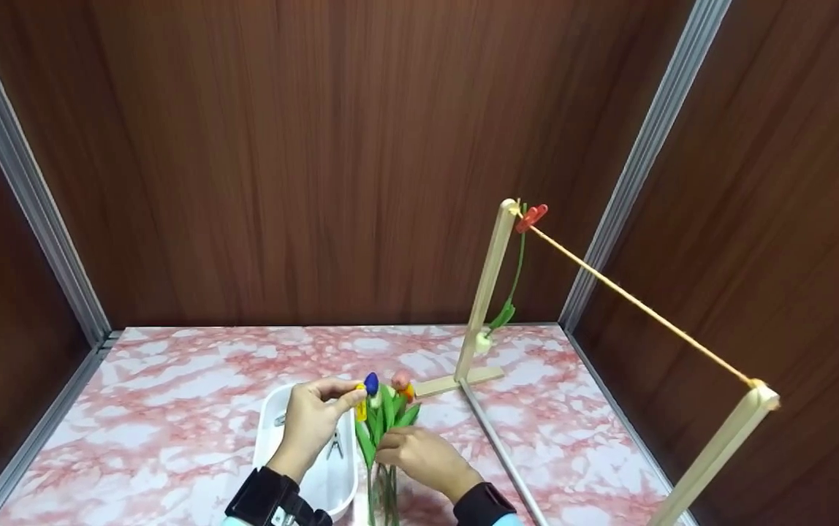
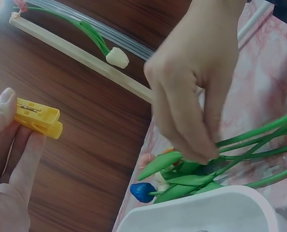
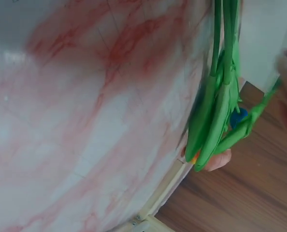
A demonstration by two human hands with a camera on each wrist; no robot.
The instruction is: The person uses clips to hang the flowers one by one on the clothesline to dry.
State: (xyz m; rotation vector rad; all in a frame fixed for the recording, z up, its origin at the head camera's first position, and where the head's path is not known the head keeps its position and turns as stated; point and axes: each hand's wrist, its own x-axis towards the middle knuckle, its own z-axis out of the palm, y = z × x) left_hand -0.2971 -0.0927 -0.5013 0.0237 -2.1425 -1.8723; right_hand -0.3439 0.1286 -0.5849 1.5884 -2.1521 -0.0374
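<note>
While the yellow clothespin (image 2: 39, 118) is sitting pinched between the thumb and fingertips of the left hand (image 1: 313, 420), its free end is pointing away from the palm. It is appearing close to the blue bloom (image 1: 371, 383) in the head view, but the left wrist view is showing it apart from the bunch of flowers (image 1: 388, 416). The right hand (image 1: 423, 453) is bending its fingers down over the bunch and pinching a green stem just below the leaves; which bloom that stem is bearing, I cannot tell. Long green stems are running toward the person, and a pink bloom (image 1: 400, 379) and some orange are showing among the leaves at the far end.

Just left of the flowers, a white tray (image 1: 326, 491) is holding a small grey clip (image 1: 335, 444), and the left forearm is partly covering the tray. Black bands (image 1: 481, 504) are circling both wrists.

Farther right, a string (image 1: 639, 303) is stretching between a far wooden post (image 1: 489, 285) and a near wooden post (image 1: 719, 453). Beside the far post's top, a red clothespin (image 1: 532, 218) is gripping a white flower (image 1: 483, 342), which is hanging bloom downward. A pink-and-white counter (image 1: 134, 438) is carrying everything, and brown wood-grain walls (image 1: 317, 146) are standing around it.
</note>
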